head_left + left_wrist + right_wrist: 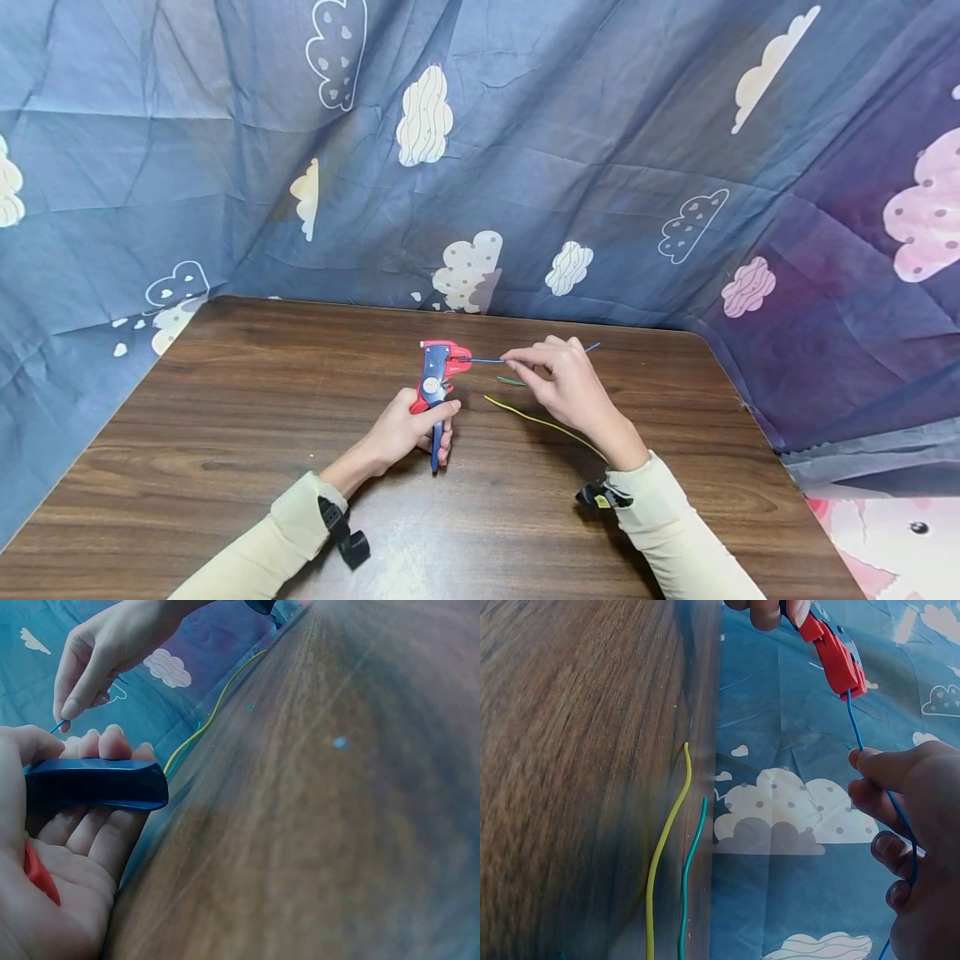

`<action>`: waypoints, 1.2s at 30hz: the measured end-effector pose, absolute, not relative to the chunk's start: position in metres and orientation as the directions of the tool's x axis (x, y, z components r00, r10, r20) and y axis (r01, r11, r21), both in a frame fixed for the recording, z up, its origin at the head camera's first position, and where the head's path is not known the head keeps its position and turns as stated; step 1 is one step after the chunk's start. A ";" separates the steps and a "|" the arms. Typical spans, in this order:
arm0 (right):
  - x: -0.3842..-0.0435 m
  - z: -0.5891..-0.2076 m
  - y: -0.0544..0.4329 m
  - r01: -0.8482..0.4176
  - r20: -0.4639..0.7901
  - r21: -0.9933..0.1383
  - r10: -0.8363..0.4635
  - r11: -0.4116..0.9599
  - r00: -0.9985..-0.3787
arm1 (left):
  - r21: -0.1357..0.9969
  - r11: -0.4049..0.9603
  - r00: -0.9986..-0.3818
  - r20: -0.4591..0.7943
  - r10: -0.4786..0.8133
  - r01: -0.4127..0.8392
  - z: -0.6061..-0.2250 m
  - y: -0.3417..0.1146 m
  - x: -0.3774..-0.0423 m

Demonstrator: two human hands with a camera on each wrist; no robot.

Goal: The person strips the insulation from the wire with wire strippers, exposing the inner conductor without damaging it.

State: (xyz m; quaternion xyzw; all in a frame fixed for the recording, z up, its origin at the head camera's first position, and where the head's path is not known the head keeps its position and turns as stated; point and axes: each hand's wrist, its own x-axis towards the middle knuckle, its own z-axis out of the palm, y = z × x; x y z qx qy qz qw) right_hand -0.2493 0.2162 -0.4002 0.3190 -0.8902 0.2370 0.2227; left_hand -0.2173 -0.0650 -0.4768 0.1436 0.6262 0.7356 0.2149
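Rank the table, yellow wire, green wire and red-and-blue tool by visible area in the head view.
1. Table
2. Red-and-blue tool
3. Yellow wire
4. Green wire, only a short piece showing

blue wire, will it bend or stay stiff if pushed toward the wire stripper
The blue wire is thin and slightly curved, so it may buckle under a firm push. The short stretch between the right hand and the wire stripper should likely stay straighter. It is probably light, being so slender.

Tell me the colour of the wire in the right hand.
Blue; the wire shows best in the right wrist view.
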 end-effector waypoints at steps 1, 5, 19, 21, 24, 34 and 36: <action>-0.249 -0.400 0.216 -0.674 0.547 -0.282 -0.463 0.683 -0.698 | 0.983 -0.123 -0.866 -0.057 0.496 -0.135 -0.477 -0.065 -0.217; -0.250 -0.400 0.217 -0.673 0.541 -0.294 -0.463 0.679 -0.702 | 0.984 -0.121 -0.867 -0.053 0.496 -0.129 -0.477 -0.065 -0.217; -0.250 -0.400 0.215 -0.674 0.541 -0.314 -0.457 0.669 -0.706 | 0.990 -0.116 -0.886 -0.020 0.464 -0.083 -0.476 -0.064 -0.214; -0.250 -0.400 0.215 -0.676 0.543 -0.319 -0.456 0.665 -0.705 | 0.989 -0.120 -0.885 -0.016 0.466 -0.081 -0.476 -0.064 -0.213; -0.249 -0.400 0.215 -0.679 0.545 -0.323 -0.456 0.659 -0.703 | 0.986 -0.138 -0.894 -0.020 0.448 -0.091 -0.476 -0.064 -0.213; -0.249 -0.399 0.214 -0.675 0.536 -0.324 -0.460 0.663 -0.708 | 0.984 -0.153 -0.919 -0.025 0.394 -0.093 -0.477 -0.064 -0.213; -0.249 -0.400 0.215 -0.673 0.530 -0.325 -0.461 0.664 -0.711 | 0.987 -0.141 -0.919 -0.018 0.395 -0.079 -0.477 -0.064 -0.213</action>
